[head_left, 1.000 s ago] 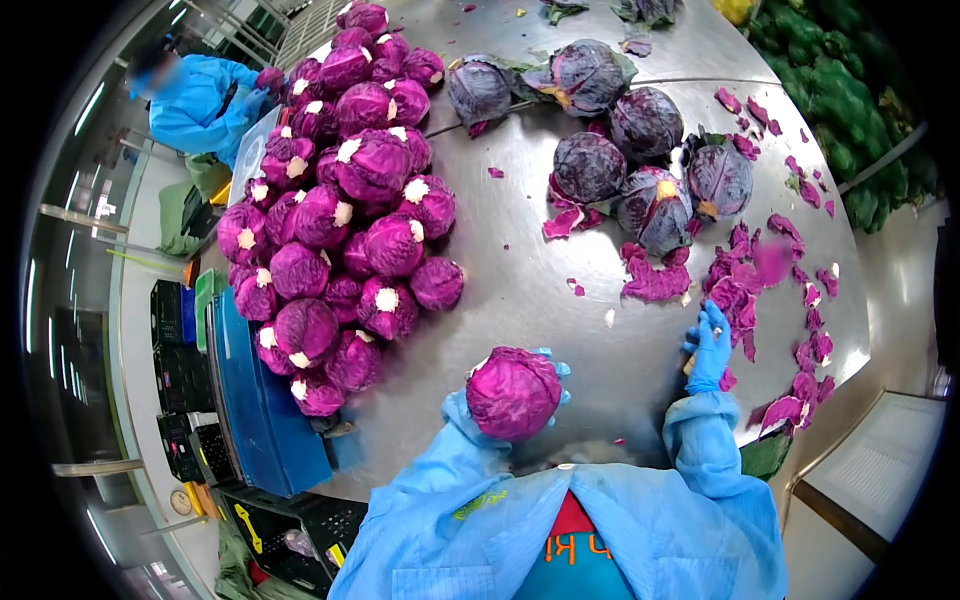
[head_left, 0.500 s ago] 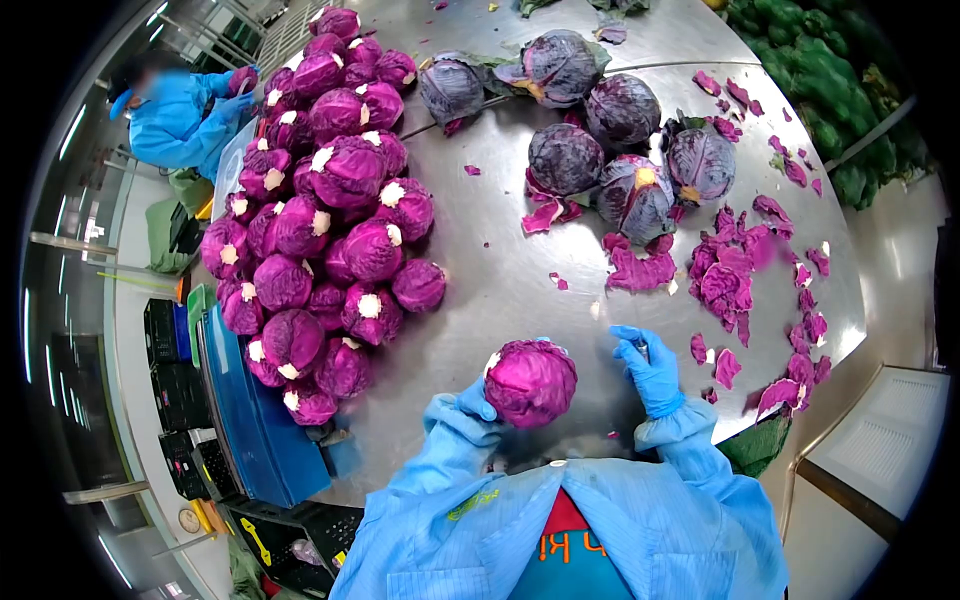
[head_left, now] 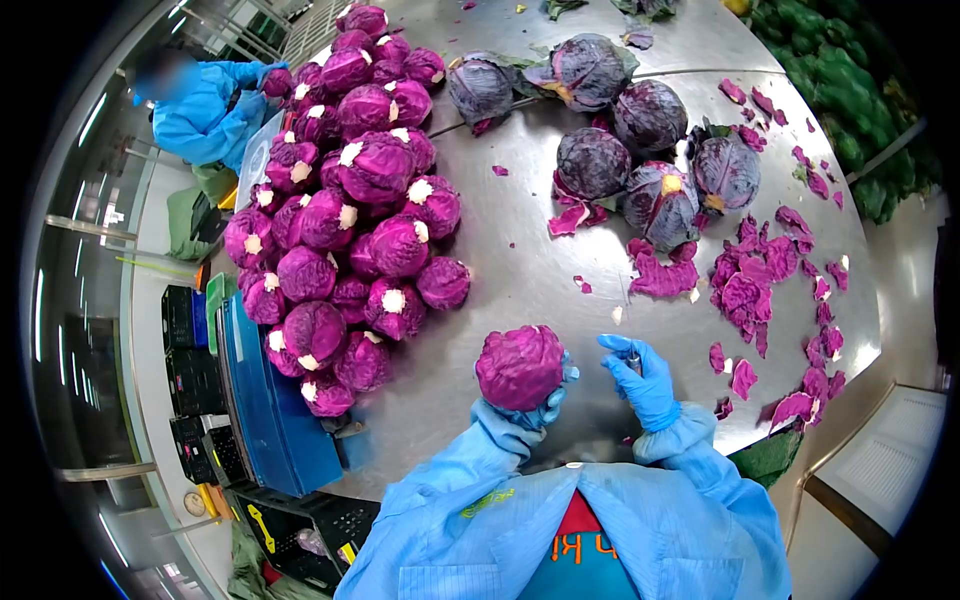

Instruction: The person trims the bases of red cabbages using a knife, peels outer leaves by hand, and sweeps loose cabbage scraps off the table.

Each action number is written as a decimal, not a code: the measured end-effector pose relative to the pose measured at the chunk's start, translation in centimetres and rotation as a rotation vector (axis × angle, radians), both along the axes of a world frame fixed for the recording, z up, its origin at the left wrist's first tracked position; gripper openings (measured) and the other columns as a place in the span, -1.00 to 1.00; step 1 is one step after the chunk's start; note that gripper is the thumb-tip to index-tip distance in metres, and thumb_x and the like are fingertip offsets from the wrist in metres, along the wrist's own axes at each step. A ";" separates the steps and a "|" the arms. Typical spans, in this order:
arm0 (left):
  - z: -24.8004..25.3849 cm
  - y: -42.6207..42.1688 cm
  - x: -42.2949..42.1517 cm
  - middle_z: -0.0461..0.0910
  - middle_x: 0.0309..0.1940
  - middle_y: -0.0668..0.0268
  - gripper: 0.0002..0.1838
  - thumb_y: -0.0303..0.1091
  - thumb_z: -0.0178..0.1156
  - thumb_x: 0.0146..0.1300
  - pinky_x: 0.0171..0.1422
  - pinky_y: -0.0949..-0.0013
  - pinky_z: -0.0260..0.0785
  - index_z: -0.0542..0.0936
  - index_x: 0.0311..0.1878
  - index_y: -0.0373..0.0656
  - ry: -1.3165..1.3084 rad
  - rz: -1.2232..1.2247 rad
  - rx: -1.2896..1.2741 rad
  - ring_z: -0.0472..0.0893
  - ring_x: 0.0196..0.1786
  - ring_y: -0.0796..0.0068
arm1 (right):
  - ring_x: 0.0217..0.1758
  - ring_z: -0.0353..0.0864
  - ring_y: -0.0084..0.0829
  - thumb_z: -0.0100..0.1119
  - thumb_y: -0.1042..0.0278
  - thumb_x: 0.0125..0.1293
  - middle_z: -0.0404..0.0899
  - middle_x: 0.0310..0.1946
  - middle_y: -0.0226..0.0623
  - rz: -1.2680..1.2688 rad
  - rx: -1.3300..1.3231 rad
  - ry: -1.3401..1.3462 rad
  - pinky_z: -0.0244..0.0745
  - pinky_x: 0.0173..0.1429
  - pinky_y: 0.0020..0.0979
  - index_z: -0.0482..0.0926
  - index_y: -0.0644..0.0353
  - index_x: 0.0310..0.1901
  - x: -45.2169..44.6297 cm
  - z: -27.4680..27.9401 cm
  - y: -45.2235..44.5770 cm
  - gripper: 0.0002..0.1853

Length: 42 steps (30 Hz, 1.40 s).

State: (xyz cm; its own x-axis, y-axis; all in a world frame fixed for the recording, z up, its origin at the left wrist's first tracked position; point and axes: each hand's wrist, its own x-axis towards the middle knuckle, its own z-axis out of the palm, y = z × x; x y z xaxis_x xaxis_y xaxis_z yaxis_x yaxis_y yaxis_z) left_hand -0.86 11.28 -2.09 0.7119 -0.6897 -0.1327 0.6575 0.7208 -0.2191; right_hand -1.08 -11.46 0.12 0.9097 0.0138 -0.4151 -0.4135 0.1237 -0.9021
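Now the red cabbage [head_left: 520, 368] has turned: pale stem gone from view, another side facing me. My left fingers [head_left: 570, 373] cup it over the worktop [head_left: 540, 260]; right fingers [head_left: 620, 344] curl round a small metal tool [head_left: 634, 361].

You are wearing a bright blue glove [head_left: 655, 390] on your left hand [head_left: 545, 408] and one like it on your right hand [head_left: 645, 380]. You are wearing a pale blue coat [head_left: 680, 515] with thin stripes and long, baggy, wrinkly sleeves [head_left: 485, 450]. It is showing a pocket [head_left: 450, 582], a small yellow-green mark [head_left: 487, 502] on the left chest and a whitish button [head_left: 573, 464]. Under it, red cloth [head_left: 578, 518] and blue-green cloth [head_left: 575, 582] are peeking out, with orange letters [head_left: 568, 547] showing on the blue-green part.
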 end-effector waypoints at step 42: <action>1.4 -4.2 2.0 0.35 0.18 -0.07 0.18 0.26 0.52 -0.34 0.19 0.05 0.44 0.30 0.32 -0.27 -1.091 -0.543 2.333 0.53 0.11 -0.12 | -0.51 0.57 -0.09 0.21 -0.12 0.28 0.55 -0.48 -0.20 0.318 -0.928 -0.390 0.44 -0.46 -0.15 0.56 0.04 -0.36 -5.3 -1.6 -1.4 -0.63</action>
State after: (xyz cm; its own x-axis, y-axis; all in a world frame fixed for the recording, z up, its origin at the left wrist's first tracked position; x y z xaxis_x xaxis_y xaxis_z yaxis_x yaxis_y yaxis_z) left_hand 1.12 7.05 -0.70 0.9037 -0.1449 -0.4030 0.0894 -0.8564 0.5086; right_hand -6.41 -12.86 -1.45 0.9926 0.1025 -0.0645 0.0338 -0.7462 -0.6649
